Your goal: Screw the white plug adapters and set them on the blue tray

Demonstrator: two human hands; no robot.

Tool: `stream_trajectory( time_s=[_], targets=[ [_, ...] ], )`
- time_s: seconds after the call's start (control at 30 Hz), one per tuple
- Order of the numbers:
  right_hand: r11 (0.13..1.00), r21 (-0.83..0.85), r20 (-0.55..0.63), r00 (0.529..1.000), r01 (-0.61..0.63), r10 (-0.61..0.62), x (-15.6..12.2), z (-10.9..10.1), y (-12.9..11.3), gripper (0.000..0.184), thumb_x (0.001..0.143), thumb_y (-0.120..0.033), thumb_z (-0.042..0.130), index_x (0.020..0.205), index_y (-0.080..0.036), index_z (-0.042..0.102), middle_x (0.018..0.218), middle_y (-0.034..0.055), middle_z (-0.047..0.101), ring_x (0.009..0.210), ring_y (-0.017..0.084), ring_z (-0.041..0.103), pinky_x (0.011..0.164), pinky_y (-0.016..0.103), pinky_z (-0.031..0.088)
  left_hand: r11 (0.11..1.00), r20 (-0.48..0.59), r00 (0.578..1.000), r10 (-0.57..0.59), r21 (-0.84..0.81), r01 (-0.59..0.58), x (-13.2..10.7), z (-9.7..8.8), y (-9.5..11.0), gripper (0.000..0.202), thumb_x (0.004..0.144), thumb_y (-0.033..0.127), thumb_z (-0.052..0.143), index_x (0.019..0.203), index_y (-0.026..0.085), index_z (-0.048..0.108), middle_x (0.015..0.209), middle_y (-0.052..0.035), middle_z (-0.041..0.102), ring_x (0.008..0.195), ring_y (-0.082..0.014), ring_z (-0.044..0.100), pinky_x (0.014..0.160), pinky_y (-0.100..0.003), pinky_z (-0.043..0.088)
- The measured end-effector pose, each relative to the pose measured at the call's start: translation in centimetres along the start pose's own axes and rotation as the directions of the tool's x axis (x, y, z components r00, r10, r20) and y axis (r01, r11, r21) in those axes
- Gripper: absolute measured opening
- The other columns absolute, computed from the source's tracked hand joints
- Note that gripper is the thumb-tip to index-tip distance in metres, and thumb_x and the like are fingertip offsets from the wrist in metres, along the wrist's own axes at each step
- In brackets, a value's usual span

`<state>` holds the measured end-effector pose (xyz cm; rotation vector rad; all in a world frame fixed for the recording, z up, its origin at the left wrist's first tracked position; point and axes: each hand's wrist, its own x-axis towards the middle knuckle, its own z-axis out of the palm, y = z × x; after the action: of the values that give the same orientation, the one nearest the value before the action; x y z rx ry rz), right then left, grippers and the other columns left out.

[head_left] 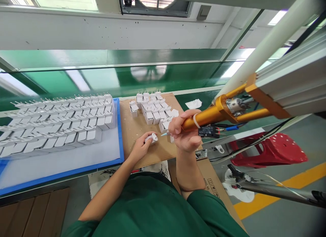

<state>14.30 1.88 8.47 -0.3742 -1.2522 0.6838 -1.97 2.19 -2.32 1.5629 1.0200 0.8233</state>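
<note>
My left hand [141, 146] is closed around a white plug adapter [152, 138] just above the cardboard-covered bench. Wrapped in my right hand [187, 131] is a gold-coloured pen-like dispensing tool [203, 119] with a small black switch [209, 131] strapped to its side. Its thin pale-blue tip [164, 134] points left, a short way from the adapter, and I cannot tell whether they touch. Behind both hands, a group of similar white adapters [156, 109] stands on the cardboard [132, 128], some partly hidden by my right hand.
At left, a blue-edged tray [120, 128] carries long rows of white adapters [76, 121] with pins up. A crumpled white tissue [194, 104] lies behind my right hand. The tool's metal arm [290, 77] and cables reach in from the right, above a red stool [270, 150].
</note>
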Motion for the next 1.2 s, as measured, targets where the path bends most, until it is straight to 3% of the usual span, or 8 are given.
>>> stream_trajectory(
  time_s=[0.2, 0.6, 0.7, 0.8, 0.93, 1.03, 1.1, 1.2],
  targets=[
    [0.999, 0.045, 0.007, 1.0, 0.006, -0.006, 0.1, 0.0, 0.1, 0.045, 0.08, -0.068, 0.069, 0.11, -0.035, 0.066, 0.059, -0.0079, 0.044, 0.037, 0.01, 0.031, 0.032, 0.025, 0.03, 0.999, -0.041, 0.999, 0.01, -0.05, -0.012, -0.2, 0.6, -0.1, 0.032, 0.093, 0.033, 0.048, 0.116, 0.017, 0.065, 0.118, -0.0078, 0.072, 0.111, -0.0246, 0.064, 0.102, -0.035, 0.046],
    [0.999, -0.038, -0.046, 0.999, -0.012, 0.01, 0.1, 0.1, 0.1, 0.05, 0.078, -0.073, 0.067, 0.105, -0.032, 0.062, 0.058, -0.0091, 0.046, 0.037, 0.008, 0.032, 0.034, 0.023, 0.035, 0.909, -0.034, 0.999, -0.034, -0.415, 0.017, 0.1, 0.8, -0.9, 0.038, 0.084, 0.035, 0.073, 0.115, 0.021, 0.056, 0.117, -0.0082, 0.074, 0.106, -0.021, 0.068, 0.093, -0.033, 0.052],
    [1.0, 0.001, -0.036, 0.999, 0.001, -0.001, 0.2, 0.2, 0.0, 0.046, 0.079, -0.07, 0.068, 0.105, -0.031, 0.064, 0.058, -0.009, 0.046, 0.037, 0.008, 0.033, 0.034, 0.023, 0.033, 0.973, -0.182, 0.983, 0.037, -0.219, -0.077, -0.9, 1.2, -1.4, 0.031, 0.087, 0.038, 0.073, 0.111, 0.021, 0.062, 0.123, -0.0098, 0.073, 0.11, -0.0229, 0.069, 0.096, -0.036, 0.054],
    [0.999, 0.046, -0.028, 1.0, 0.015, -0.013, 0.2, 0.4, -0.2, 0.044, 0.081, -0.065, 0.069, 0.106, -0.029, 0.066, 0.059, -0.0084, 0.046, 0.038, 0.008, 0.033, 0.034, 0.023, 0.031, 0.968, -0.289, 0.932, 0.217, 0.187, -0.167, -2.0, 1.4, -1.7, 0.022, 0.093, 0.038, 0.068, 0.109, 0.023, 0.07, 0.119, -0.0083, 0.076, 0.108, -0.0244, 0.071, 0.096, -0.039, 0.055],
    [0.999, 0.042, -0.062, 0.998, 0.019, -0.016, 0.4, 0.6, -0.4, 0.044, 0.079, -0.065, 0.072, 0.103, -0.028, 0.069, 0.057, -0.0086, 0.046, 0.037, 0.008, 0.029, 0.032, 0.024, 0.029, 0.663, -0.187, 0.847, 0.498, 0.711, -0.233, -2.8, 1.5, -1.9, 0.028, 0.098, 0.036, 0.062, 0.122, 0.024, 0.071, 0.122, -0.0079, 0.077, 0.102, -0.0262, 0.074, 0.087, -0.039, 0.059],
    [0.999, 0.024, -0.085, 0.996, 0.032, -0.029, 0.6, 0.6, -0.4, 0.043, 0.077, -0.066, 0.073, 0.099, -0.029, 0.07, 0.055, -0.0096, 0.045, 0.034, 0.008, 0.025, 0.03, 0.023, 0.025, 0.506, -0.091, 0.807, 0.583, 0.818, -0.273, -3.1, 1.5, -1.8, 0.033, 0.102, 0.029, 0.056, 0.131, 0.019, 0.065, 0.118, -0.0086, 0.078, 0.094, -0.0221, 0.076, 0.079, -0.032, 0.061],
    [0.999, 0.017, -0.092, 0.995, 0.027, -0.025, 0.7, 0.6, -0.4, 0.045, 0.075, -0.067, 0.074, 0.097, -0.029, 0.07, 0.054, -0.0099, 0.045, 0.034, 0.007, 0.025, 0.03, 0.023, 0.024, 0.497, -0.103, 0.778, 0.62, 0.819, -0.287, -3.4, 0.6, -1.6, 0.034, 0.103, 0.028, 0.053, 0.134, 0.017, 0.063, 0.116, -0.0084, 0.078, 0.096, -0.0194, 0.076, 0.082, -0.029, 0.061],
    [1.0, 0.014, -0.097, 0.995, 0.015, -0.014, 0.7, 0.4, -0.4, 0.047, 0.073, -0.068, 0.074, 0.096, -0.028, 0.069, 0.053, -0.0097, 0.046, 0.034, 0.008, 0.026, 0.031, 0.023, 0.024, 0.563, -0.26, 0.743, 0.617, 0.805, -0.186, -4.2, -2.5, -1.2, 0.038, 0.103, 0.032, 0.054, 0.138, 0.02, 0.061, 0.123, -0.0088, 0.076, 0.106, -0.0198, 0.075, 0.092, -0.028, 0.059]
  ],
)
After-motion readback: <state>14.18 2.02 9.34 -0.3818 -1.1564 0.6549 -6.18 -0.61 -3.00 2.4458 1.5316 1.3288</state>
